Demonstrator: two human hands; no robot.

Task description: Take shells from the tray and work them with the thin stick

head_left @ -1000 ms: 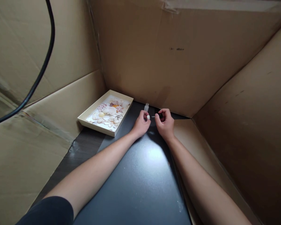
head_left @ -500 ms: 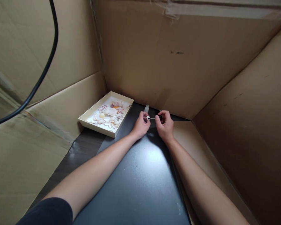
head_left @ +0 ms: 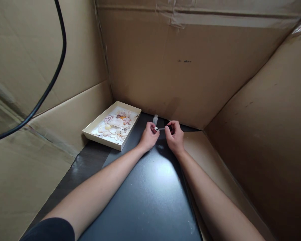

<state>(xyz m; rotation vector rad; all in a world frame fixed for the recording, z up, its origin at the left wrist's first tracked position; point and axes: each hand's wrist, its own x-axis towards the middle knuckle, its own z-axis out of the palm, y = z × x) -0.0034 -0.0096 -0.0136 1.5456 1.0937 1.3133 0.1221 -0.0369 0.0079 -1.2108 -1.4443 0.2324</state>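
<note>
White and small, a likely shell [head_left: 156,129] pinched in the left hand [head_left: 148,136] already seems to meet the thin rod [head_left: 161,129] gripped by the right hand [head_left: 175,137], the bottle [head_left: 155,120] just beyond apparently uncapped, more shells [head_left: 116,123] lying unheld in the tray [head_left: 102,142] left of both hands.

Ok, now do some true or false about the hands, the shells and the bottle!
1. The left hand holds a small white thing. True.
2. A thin stick reaches from the right hand to the small white thing. True.
3. The shells lie in a box, with a bottle outside it. True.
4. The box is to the right of both hands. False: it is to the left.
5. The bottle is nearer the person than the left hand. False: it is beyond that hand.
</note>
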